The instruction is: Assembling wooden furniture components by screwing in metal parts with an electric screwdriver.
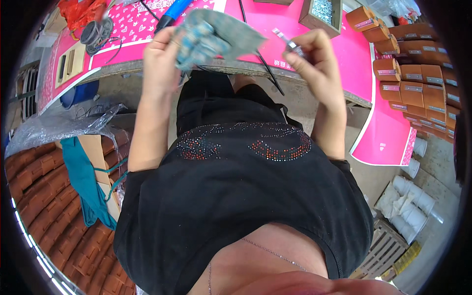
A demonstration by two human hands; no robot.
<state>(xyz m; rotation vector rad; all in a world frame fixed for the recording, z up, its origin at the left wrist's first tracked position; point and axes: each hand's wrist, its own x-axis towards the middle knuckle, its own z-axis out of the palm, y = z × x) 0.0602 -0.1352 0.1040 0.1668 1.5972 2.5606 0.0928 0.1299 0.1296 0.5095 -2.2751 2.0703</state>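
Note:
My left hand is closed on a blue-green checked cloth, which hangs bunched over the near edge of the pink-covered table. A flat grey-green flap of it spreads to the right. Between the thumb and fingers of my right hand is a small metal plate, its shiny end pointing up and left. Its exact kind is too small to make out. Beyond the cloth lies a blue and black tool, partly hidden by it.
A wooden box of small metal parts stands at the back right. Brown blocks with metal plates are stacked along the right. A dark cable coil sits at the left, near a red plastic bag. More brown pieces are piled lower left.

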